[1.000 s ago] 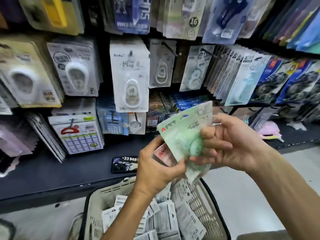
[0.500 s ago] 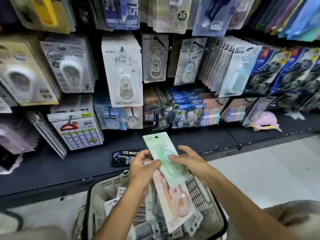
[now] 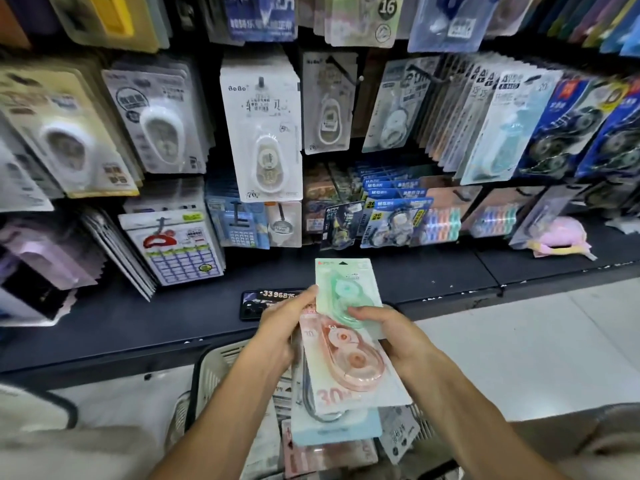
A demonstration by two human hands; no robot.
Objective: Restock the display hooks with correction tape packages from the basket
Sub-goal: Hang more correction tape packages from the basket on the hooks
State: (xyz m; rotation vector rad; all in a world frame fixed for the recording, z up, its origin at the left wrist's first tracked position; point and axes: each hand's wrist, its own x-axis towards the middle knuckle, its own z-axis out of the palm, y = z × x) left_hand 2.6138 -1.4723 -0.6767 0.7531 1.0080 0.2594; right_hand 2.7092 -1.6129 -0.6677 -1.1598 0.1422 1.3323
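Holding a fanned stack of correction tape packages above the basket, the left hand grips the stack's left edge with curled fingers, while the right hand pinches the green package on top, thumb across its blister. Beneath it lie the pink package and a pale blue package, partly overlapped; further packages rest in the basket below. Display hooks stand well apart, up on the rack behind the dark shelf. Probable risks: drawing the green package off may drag the pink one with it, so that the loose fan slides and drops back into the basket or onto the floor; the punched hang hole may miss the hook tip; a package may be hung among unlike stock. A phone lying on the shelf could be struck by a falling package.
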